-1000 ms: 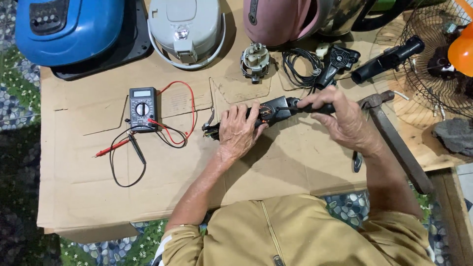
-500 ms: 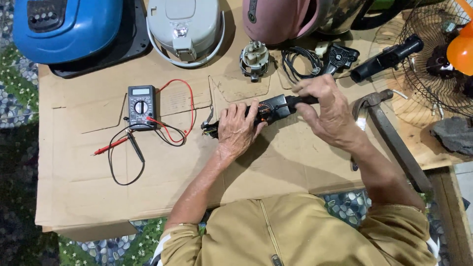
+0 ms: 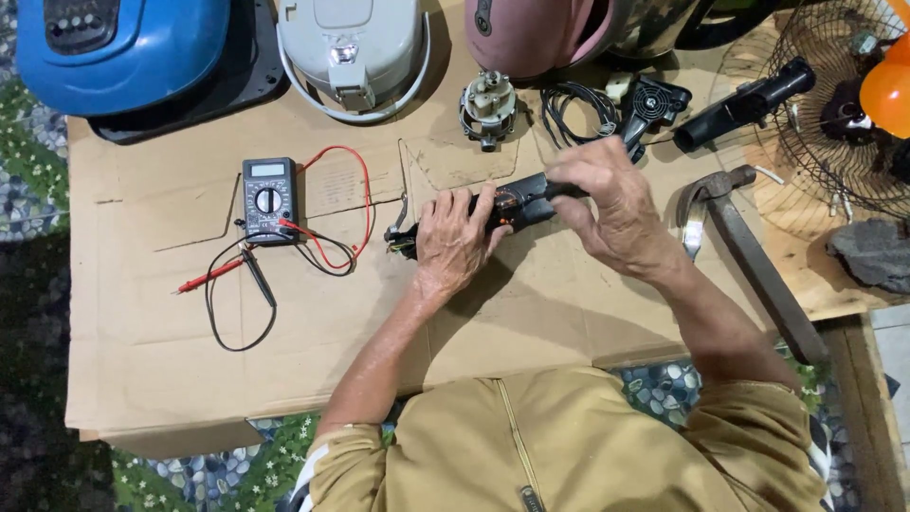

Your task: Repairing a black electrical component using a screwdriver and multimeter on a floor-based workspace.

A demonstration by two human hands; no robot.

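Just one camera here, head-mounted, looking almost straight down on the cardboard-covered table. The wearer's tan shirt fills the bottom centre, both forearms reaching up to mid-frame. It's fairly close, about arm's length, with appliances cut off along the top edge and a fan grille at upper right.

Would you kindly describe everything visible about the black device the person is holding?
The black device is a long, narrow, plastic-looking body with an orange patch on top, lying roughly level across the cardboard sheet. The left hand grips one end, where wires poke out; the right hand covers the other. Its exact type is unclear.
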